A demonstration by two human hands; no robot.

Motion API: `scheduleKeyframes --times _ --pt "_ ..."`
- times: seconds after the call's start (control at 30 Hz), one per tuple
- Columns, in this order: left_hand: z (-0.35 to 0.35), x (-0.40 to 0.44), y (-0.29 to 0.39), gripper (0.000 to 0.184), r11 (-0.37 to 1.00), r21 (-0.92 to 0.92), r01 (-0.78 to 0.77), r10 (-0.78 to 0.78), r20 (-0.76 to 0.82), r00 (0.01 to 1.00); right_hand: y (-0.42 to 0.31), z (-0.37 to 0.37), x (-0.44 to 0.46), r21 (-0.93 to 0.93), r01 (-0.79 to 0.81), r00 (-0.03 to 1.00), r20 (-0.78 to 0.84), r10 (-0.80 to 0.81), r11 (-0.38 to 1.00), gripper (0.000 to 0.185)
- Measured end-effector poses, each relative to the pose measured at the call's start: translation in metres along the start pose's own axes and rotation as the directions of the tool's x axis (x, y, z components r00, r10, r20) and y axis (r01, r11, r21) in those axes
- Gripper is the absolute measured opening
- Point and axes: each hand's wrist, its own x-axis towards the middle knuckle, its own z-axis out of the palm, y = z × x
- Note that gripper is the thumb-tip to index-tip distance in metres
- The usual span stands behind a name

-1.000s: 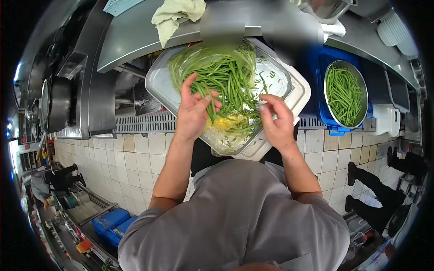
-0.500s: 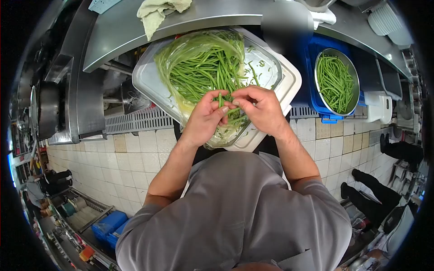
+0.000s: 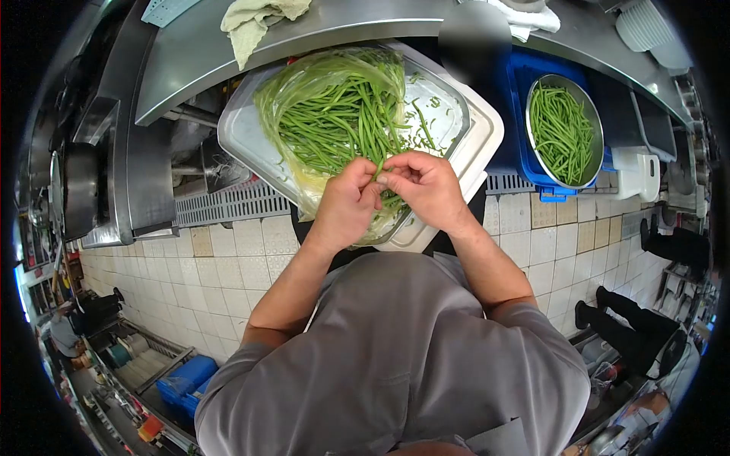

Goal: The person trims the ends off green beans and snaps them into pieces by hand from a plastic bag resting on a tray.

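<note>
Long green beans (image 3: 327,121) lie in an open clear plastic bag (image 3: 268,99) on a metal tray (image 3: 456,114). Both hands meet over the bag's near edge. My left hand (image 3: 348,204) is closed in a pinch on green beans, of which only short bits show between the fingers. Fingertips nearly touching it, my right hand (image 3: 427,190) pinches the same beans from the other side. Short bean trimmings (image 3: 418,140) are scattered on the tray to the right of the bag. A round metal bowl (image 3: 598,156) at the right holds more beans.
A white plastic lid or tub (image 3: 487,133) lies under the tray. The bowl rests on a blue crate (image 3: 517,114). Ahead runs a steel counter (image 3: 380,15) with a cloth (image 3: 251,26) on it. Tiled floor (image 3: 220,273) surrounds me; a person's dark-trousered legs (image 3: 631,319) are at the right.
My hands were apart one second ago, then came together over the bag's near edge, pinching beans. The camera view has shifted, so the tray and bowl appear higher and further left.
</note>
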Motion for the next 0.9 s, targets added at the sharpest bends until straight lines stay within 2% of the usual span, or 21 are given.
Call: scheduleKeyframes --times 0.1,0.2,0.4,0.5,0.7,0.73,0.8,0.9 --pt "0.002 -0.001 0.004 0.008 0.998 -0.041 0.054 -0.053 0.034 0.998 0.001 0.0 -0.002 -0.049 0.015 0.998 -0.065 -0.018 0.999 0.011" --pt "-0.002 0.001 0.002 0.012 0.994 -0.101 0.039 -0.031 0.081 0.996 -0.002 -0.002 -0.004 0.086 0.035 0.997 -0.075 -0.028 0.996 0.011" --pt "-0.013 0.003 0.004 0.019 0.998 0.056 0.037 -0.047 0.186 0.981 -0.005 -0.005 -0.005 0.069 -0.049 0.999 -0.001 0.049 0.996 0.01" --pt "-0.004 0.0 0.012 0.017 0.976 -0.204 0.072 -0.051 0.107 0.993 0.001 -0.003 -0.006 0.005 0.006 1.0 -0.001 -0.006 1.0 0.011" --pt "-0.01 0.001 0.005 0.008 0.98 -0.148 0.13 -0.12 0.074 0.99 -0.005 -0.008 -0.008 0.073 -0.035 0.999 -0.021 0.036 0.997 0.011" --pt "-0.01 0.001 0.004 0.008 0.98 -0.153 0.123 -0.114 0.071 0.991 -0.006 -0.01 -0.008 -0.085 0.057 0.998 -0.032 -0.06 0.995 0.011" --pt "-0.01 0.0 0.004 0.009 0.98 -0.162 0.111 -0.102 0.068 0.993 -0.008 -0.015 -0.007 -0.39 0.225 0.969 -0.009 -0.248 0.893 0.011" --pt "-0.006 0.001 0.005 0.008 0.983 -0.161 0.088 -0.083 0.04 0.996 -0.011 -0.016 -0.003 -0.588 0.478 0.845 0.104 -0.524 0.653 0.012"
